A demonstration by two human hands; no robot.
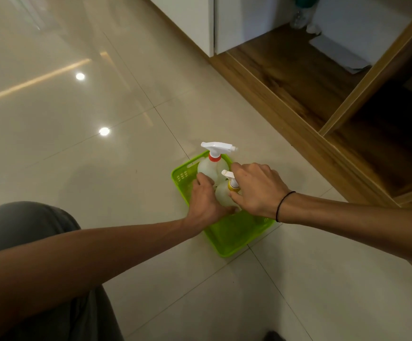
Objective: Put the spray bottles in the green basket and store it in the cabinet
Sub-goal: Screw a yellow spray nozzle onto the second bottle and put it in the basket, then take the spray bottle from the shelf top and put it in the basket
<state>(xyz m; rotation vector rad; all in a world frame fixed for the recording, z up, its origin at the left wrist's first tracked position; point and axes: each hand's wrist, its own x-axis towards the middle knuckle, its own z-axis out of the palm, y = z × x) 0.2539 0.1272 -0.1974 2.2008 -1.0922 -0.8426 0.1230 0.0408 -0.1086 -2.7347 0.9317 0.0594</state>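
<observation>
A green basket (234, 238) sits on the tiled floor in front of the open cabinet (291, 80). Two translucent spray bottles stand in its far half. The bigger bottle (211, 168) has a red collar and a white trigger head. The smaller bottle (223, 193), with a yellow collar, stands just in front of it. My left hand (205, 201) wraps around the smaller bottle's body from the left, its fingertips between the two bottles. My right hand (256, 188) comes from the right and holds the smaller bottle at its neck, thumb by the yellow collar, hiding part of the head.
The cabinet's low wooden shelf lies open to the right of the basket, split by a wooden divider (372, 77). At its back stand a clear bottle (302, 16) and a flat white sheet (340, 55). My knee (28, 222) is at lower left. A white door (190, 18) hangs at the top.
</observation>
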